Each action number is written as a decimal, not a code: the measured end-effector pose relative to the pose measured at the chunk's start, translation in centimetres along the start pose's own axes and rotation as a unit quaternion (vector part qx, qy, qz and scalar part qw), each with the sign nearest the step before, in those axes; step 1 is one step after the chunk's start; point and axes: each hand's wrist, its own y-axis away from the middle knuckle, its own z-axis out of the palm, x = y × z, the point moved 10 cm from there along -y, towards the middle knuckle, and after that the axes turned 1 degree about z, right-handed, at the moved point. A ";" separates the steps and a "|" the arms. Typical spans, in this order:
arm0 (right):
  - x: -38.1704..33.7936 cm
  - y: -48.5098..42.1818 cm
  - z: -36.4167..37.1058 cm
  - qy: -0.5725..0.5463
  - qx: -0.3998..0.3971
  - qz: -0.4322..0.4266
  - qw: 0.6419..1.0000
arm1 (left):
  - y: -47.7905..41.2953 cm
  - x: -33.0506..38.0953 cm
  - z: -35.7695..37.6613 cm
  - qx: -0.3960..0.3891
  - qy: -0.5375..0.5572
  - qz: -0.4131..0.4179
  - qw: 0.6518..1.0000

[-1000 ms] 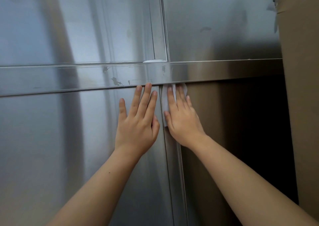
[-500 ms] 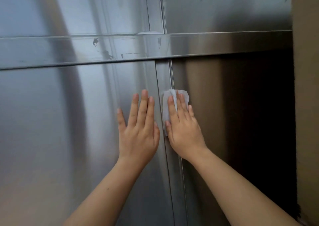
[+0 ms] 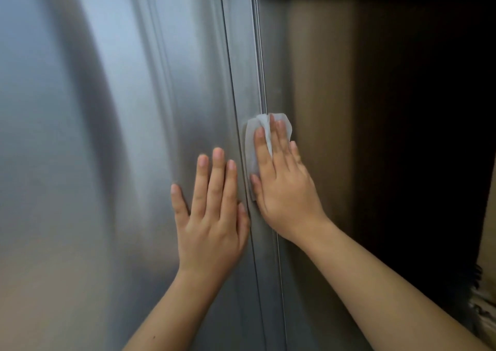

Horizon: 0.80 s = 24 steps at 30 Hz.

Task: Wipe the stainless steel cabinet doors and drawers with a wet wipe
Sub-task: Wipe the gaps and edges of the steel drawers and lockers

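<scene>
Two stainless steel cabinet doors fill the view, the left door bright and the right door in shadow. A vertical seam runs between them. My right hand presses a white wet wipe flat against the seam and the edge of the right door, fingers straight. The wipe shows above and left of my fingers. My left hand lies flat on the left door just beside the seam, fingers straight and holding nothing.
A brown cardboard surface stands at the right edge, with crumpled material below it. The far right of the right door is dark.
Both hands have slid down the doors along the seam, the right one carrying the wipe. The horizontal steel rail above has left the view as the camera tilted down.
</scene>
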 end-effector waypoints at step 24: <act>-1.3 16.8 6.1 0.005 -0.011 0.020 1.000 | 17.3 3.6 0.6 -0.057 0.041 -0.087 0.994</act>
